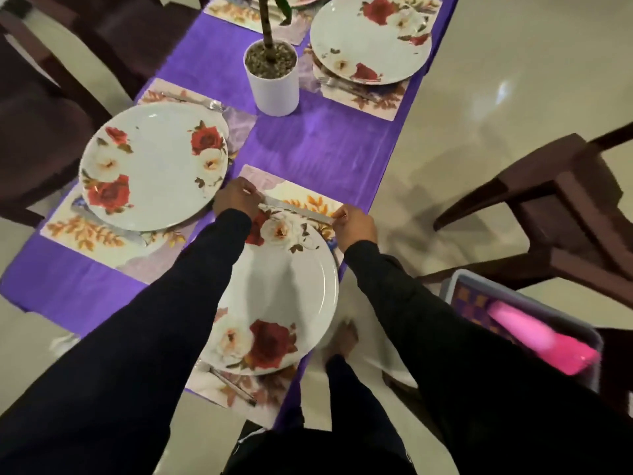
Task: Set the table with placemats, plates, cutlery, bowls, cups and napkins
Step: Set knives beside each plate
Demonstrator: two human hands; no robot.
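Head view: I hold a knife (296,209) by its two ends, my left hand (236,197) pinching one end and my right hand (354,226) pinching the other, both with fingers curled on the metal. The knife lies level just above the far strip of the near placemat (308,197), just beyond the rim of the near plate (284,296). Status of the task, as I judge it: four placemats are laid on the purple table (325,149), and each one in view carries a flowered plate. The left plate (154,166) has a fork (202,102) at its far side and a piece of cutlery partly hidden under its near rim. The far right plate (370,39) has a fork (346,85) beside it. The near plate has a piece of cutlery (233,385) on the mat at its near side; I cannot tell which kind. The fourth setting at the top edge is mostly cut off. Remaining, as far as shown: bowls, cups and napkins are on none of the visible settings. Surroundings: a white pot (272,78) with a plant stands at the middle of the table, well apart from my hands. A grey basket (524,303) holding a pink object (544,341) sits to my right, near a dark chair (561,200). Nothing obstructs the strip of mat below the knife.
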